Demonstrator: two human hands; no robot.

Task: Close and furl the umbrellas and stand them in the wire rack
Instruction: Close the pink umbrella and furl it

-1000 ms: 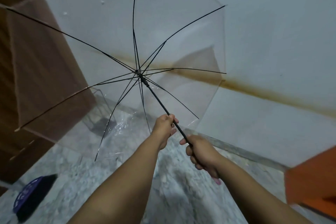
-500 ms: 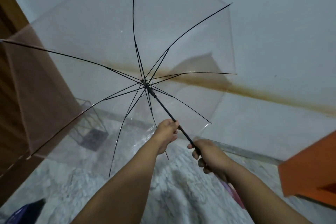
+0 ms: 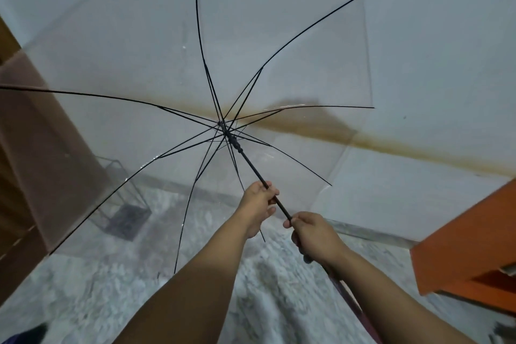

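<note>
A clear plastic umbrella with thin black ribs and a black shaft [image 3: 252,165] is fully open, held up and away from the person, its canopy filling most of the head view. The left hand [image 3: 258,204] grips the shaft partway up, fingers and thumb curled round it. The right hand [image 3: 312,233] holds the shaft lower down, just beside the left — its fingers wrap the rod near the handle end, which is hidden behind the hand. The runner sits high on the shaft, close under the hub where the ribs meet.

Seen through the canopy at the left, a black wire rack with a dark square base [image 3: 122,198] stands on the grey marbled floor [image 3: 111,288], beside a brown wooden door [image 3: 42,162]. The rack is well apart from the hands. A white wall with a brownish stain band [image 3: 418,64] stands behind, and an orange cabinet corner [image 3: 474,246] juts in at the right.
</note>
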